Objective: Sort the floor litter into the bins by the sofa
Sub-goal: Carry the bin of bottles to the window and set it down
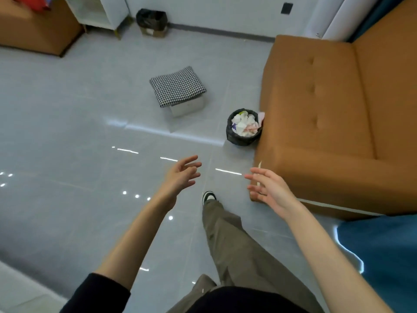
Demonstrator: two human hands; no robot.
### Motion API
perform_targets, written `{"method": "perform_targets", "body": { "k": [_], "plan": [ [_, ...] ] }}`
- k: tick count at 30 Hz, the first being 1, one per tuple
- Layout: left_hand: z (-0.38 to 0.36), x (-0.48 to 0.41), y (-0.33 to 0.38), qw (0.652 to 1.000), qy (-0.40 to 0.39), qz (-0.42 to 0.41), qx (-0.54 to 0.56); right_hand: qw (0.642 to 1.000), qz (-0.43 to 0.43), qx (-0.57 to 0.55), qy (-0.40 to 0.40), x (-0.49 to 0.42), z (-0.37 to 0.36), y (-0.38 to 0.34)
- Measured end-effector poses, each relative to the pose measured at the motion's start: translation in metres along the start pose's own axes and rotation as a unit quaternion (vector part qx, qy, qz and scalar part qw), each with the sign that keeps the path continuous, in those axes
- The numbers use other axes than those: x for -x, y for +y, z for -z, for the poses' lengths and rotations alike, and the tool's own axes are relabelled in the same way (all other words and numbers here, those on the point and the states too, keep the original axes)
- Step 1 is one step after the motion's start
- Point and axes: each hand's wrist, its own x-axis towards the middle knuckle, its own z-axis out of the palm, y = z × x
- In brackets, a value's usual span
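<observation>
Bin (244, 127) half behind sofa (316, 114); empty hands (180, 175) blurred.

Both arms reach forward — left hand (180, 175) and right hand (268, 188) empty, fingers (191, 159) spread.

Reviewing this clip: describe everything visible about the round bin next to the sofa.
The round bin is small and lined with a black plastic bag folded over its rim. It stands upright on the grey tiled floor, pressed against the front corner of the tan sofa. It is nearly full of crumpled white paper with some pink, purple and yellow-green scraps; one pink piece sticks out toward the sofa. Neither hand touches it.
</observation>
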Motion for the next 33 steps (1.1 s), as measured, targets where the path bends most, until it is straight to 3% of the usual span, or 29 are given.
{"method": "perform_targets", "body": {
  "k": [12, 19, 27, 33],
  "plan": [
    [0.058, -0.255, 0.155, 0.998, -0.036, 0.022, -0.056, 0.998, -0.017, -0.039, 0.047, -0.203, -0.063, -0.179],
    [0.066, -0.402, 0.211, 0.984, -0.116, 0.046, -0.125, 0.985, -0.027, -0.106, 0.133, -0.295, -0.084, -0.228],
    [0.039, -0.563, 0.296, 0.927, -0.269, 0.065, -0.253, 0.929, -0.076, -0.247, 0.266, -0.376, -0.108, -0.265],
    [-0.014, -0.632, 0.319, 0.870, -0.335, 0.090, -0.350, 0.879, -0.094, -0.329, 0.333, -0.414, -0.100, -0.274]
  ]
}}
